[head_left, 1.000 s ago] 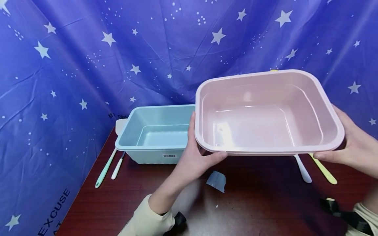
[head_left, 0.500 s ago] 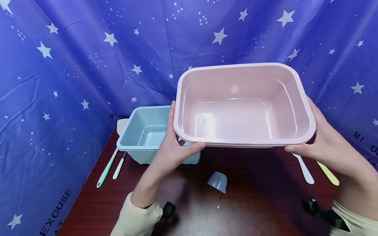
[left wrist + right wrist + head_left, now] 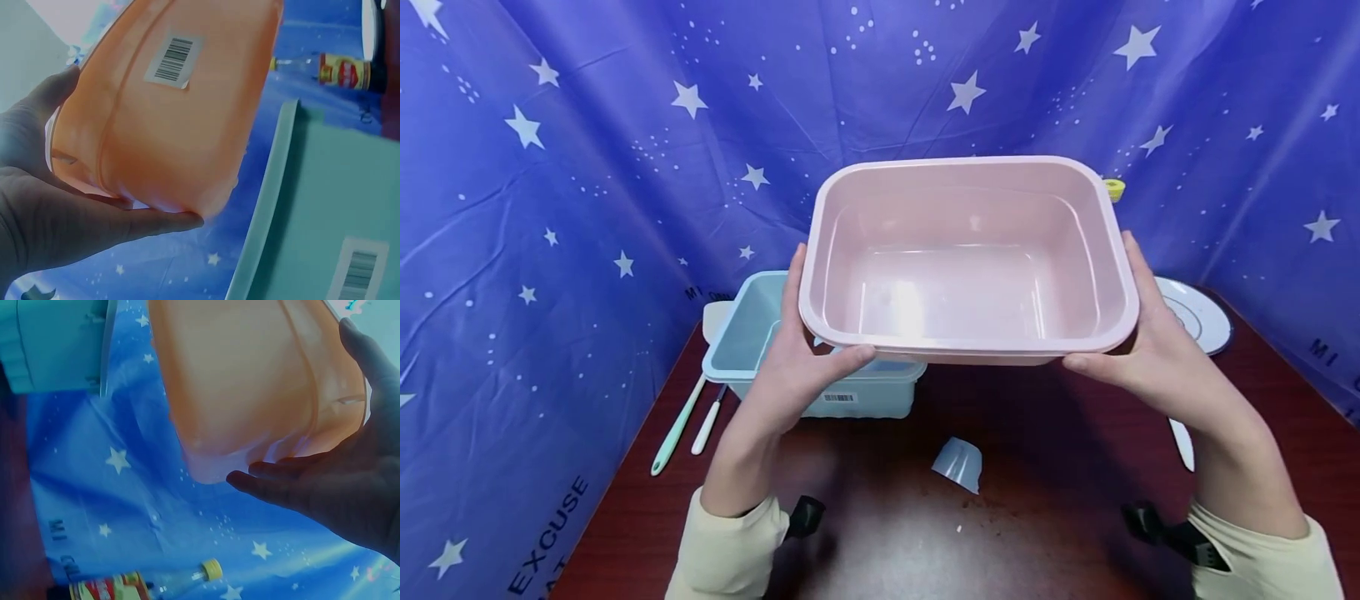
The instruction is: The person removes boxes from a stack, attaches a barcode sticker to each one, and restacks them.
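Note:
A pink plastic tub point(image 3: 970, 343) hangs in the air above the table, open side up and tilted slightly toward me. My left hand point(image 3: 796, 360) grips its left end, thumb on the rim and fingers underneath. My right hand point(image 3: 1138, 360) grips the right end the same way. The left wrist view shows the tub's underside point(image 3: 181, 125) with a barcode label, resting on my left hand point(image 3: 69, 219). In the right wrist view my right hand point(image 3: 331, 487) cups the tub's base point(image 3: 250, 381). A light blue tub point(image 3: 737, 337) stands on the table, partly under the pink tub's left end.
A mint spatula point(image 3: 676, 427) and a white utensil point(image 3: 707, 425) lie left of the blue tub. A grey plastic scrap point(image 3: 958, 463) sits mid-table point(image 3: 1037, 533). At right are a white plate point(image 3: 1197, 313), a white handle point(image 3: 1182, 442) and a yellow-capped bottle point(image 3: 1114, 189). Starry blue cloth surrounds the table.
Both hands have carried the pink tub leftward until it overlaps the blue tub. The plate and bottle cap at right have come into view.

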### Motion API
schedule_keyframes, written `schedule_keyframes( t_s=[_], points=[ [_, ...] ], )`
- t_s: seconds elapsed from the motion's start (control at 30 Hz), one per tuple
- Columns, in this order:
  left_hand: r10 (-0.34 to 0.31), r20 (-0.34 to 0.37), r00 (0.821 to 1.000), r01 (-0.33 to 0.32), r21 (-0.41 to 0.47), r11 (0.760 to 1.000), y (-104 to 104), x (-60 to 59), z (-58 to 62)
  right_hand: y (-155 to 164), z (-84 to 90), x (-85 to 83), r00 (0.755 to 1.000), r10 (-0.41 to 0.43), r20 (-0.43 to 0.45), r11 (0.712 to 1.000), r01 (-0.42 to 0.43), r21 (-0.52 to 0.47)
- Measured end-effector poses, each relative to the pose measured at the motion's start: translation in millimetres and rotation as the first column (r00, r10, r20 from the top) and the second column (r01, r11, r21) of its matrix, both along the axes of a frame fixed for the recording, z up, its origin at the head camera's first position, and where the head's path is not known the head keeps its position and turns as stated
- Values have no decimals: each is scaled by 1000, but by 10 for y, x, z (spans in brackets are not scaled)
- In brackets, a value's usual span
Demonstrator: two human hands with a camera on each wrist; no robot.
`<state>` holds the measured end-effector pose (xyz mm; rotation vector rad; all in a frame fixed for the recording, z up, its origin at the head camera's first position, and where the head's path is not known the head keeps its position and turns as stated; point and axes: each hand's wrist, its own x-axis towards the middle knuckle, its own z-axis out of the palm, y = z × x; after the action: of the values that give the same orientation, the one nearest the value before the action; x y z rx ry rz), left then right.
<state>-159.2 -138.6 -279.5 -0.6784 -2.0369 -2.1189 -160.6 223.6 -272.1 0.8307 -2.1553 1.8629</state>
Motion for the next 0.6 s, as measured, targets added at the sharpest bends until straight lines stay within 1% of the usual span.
schedule_keyframes(
  t_s=[0.07, 0.2, 0.27, 0.37, 0.43, 0.53, 0.6],
  points=[
    [-6, 1, 1000, 6, 19, 1000, -67, -11, 11, -67, -9, -35, 1000, -19, -22, 1000, 19, 21],
    [-1, -2, 1000, 1, 21, 1000, -198, -33, 35, -202, -17, -84, 1000, -24, -16, 999, 24, 32],
    [20, 3, 1000, -20, 1, 1000, -265, -40, 51, -273, -18, -111, 1000, -12, -13, 1000, 12, 19],
    [60, 3, 998, -60, -35, 998, -367, -56, 73, -382, -24, -161, 999, 31, -18, 999, -31, -27],
    [81, 7, 997, -80, -55, 995, -437, -63, 80, -451, -29, -189, 999, 39, -23, 999, -39, -32],
    [96, 4, 995, -96, -81, 992, -548, -69, 88, -553, -40, -232, 999, 38, -23, 999, -38, -15],
    [99, 3, 995, -99, -93, 991, -625, -68, 91, -612, -55, -257, 1000, 17, -24, 1000, -17, 22]
  ],
)
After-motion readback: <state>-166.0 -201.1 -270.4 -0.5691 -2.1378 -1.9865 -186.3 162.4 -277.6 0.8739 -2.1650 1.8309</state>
